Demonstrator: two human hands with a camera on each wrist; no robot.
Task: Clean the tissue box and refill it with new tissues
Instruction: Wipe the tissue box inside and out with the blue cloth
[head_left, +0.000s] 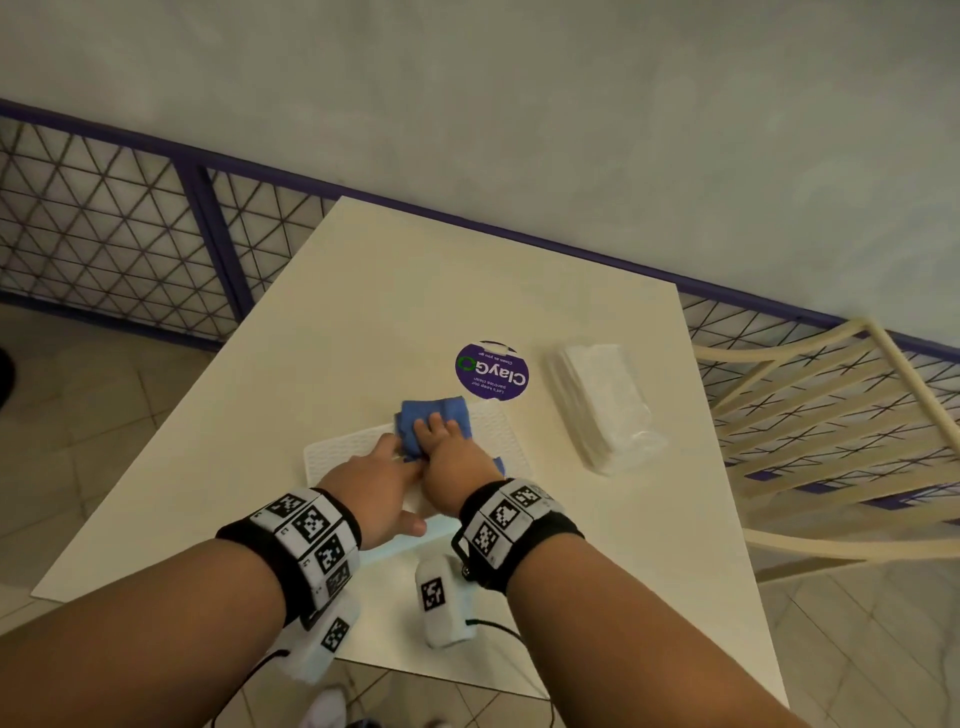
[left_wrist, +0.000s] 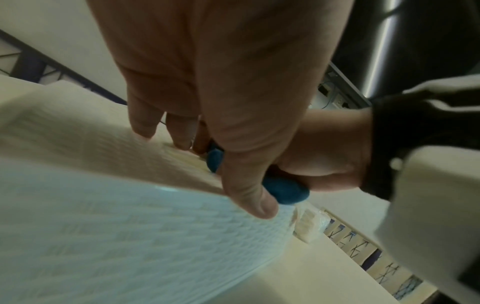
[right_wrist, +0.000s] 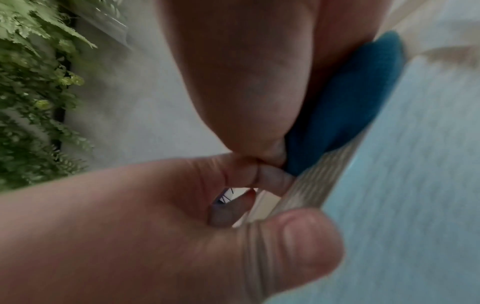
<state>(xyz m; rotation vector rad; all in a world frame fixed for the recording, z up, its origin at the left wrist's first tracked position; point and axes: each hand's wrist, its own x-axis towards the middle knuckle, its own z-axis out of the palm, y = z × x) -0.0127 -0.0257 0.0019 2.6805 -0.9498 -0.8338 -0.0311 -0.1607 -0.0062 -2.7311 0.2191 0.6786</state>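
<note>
The white textured tissue box (head_left: 337, 453) lies flat on the cream table (head_left: 415, 270). My left hand (head_left: 374, 483) grips its near left part, fingers on top and thumb curled over the near edge. My right hand (head_left: 441, 447) lies with spread fingers on a bunched blue cloth (head_left: 441, 408) and presses it onto the box top. The left wrist view shows the left hand (left_wrist: 228, 133) on the box (left_wrist: 103, 226), with the cloth (left_wrist: 285, 191) bulging out under the right hand (left_wrist: 324, 148). The right wrist view shows the cloth (right_wrist: 350, 92) between my palm and the box (right_wrist: 415, 164).
A clear-wrapped pack of white tissues (head_left: 602, 405) lies to the right of the box. A round purple sticker (head_left: 491, 371) is on the table behind the cloth. A cream chair (head_left: 831, 415) stands at the right, and a purple mesh railing (head_left: 104, 223) runs behind the table.
</note>
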